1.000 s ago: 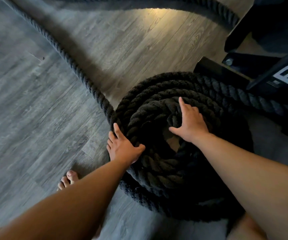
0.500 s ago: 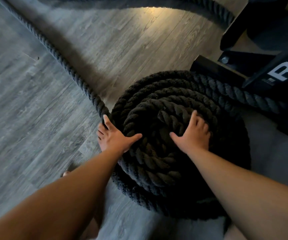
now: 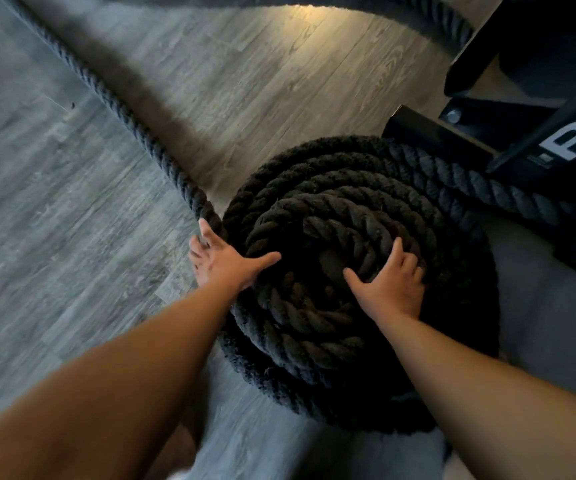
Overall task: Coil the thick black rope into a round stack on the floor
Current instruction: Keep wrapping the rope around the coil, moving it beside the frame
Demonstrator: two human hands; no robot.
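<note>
A: Item one?
B: Thick black rope, coiled in a round stack on the grey wood-grain floor, centre of view. A loose length runs off toward 11 o'clock; another passes toward 3 o'clock beside a black metal frame at 2 o'clock.

A: Hands?
B: Left hand, fingers spread, pressed flat against the stack's 9 o'clock edge, thumb lying over the top coil. Right hand, fingers spread, palm down on the upper coils at 3 o'clock of the centre hollow. Neither pinches anything.
</note>
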